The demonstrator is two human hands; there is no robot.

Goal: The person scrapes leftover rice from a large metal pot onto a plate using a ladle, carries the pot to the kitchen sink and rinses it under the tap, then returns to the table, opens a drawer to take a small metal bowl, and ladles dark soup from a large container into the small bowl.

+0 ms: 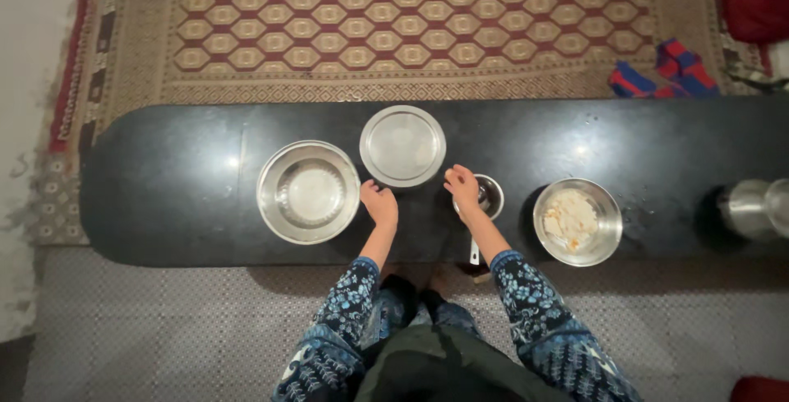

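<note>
The left hand (380,202) rests curled on the dark counter (164,196), fingers together and gripping nothing, just right of the empty steel bowl (308,191) and just below the flat steel plate (403,145). The right hand (463,186) lies with fingers together on the rim of a small steel saucepan (491,197). Further right sits a bowl of pale dough (577,221).

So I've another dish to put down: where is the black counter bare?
The counter is bare left of the large steel bowl, and between the food bowl and steel jug. It's crowded mid-counter, around the plate, left hand, right hand and small cup.
</note>
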